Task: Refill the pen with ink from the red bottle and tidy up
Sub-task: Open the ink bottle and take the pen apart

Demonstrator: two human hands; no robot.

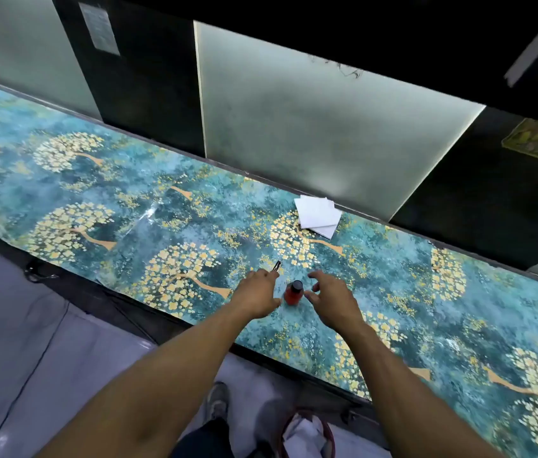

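Two bare hands reach over the long teal counter (95, 180) patterned with golden trees. Beyond the right hand (333, 300), whose spread fingers hold nothing, lie folded white tissues (317, 215). Between both hands stands the small red black-capped ink bottle (293, 293). The left hand (257, 294) pinches the dark slim pen (276, 266).

The small red glass ink bottle with a black cap (293, 293) stands upright near the front edge of the long teal counter patterned with golden trees (102, 193); the left hand (257, 292) is just left of it, the right hand (332, 297) just right; the slim dark pen (276, 266) pokes out beyond the left hand; the stack of white folded paper tissues (318, 215) lies behind, near the counter's back edge.
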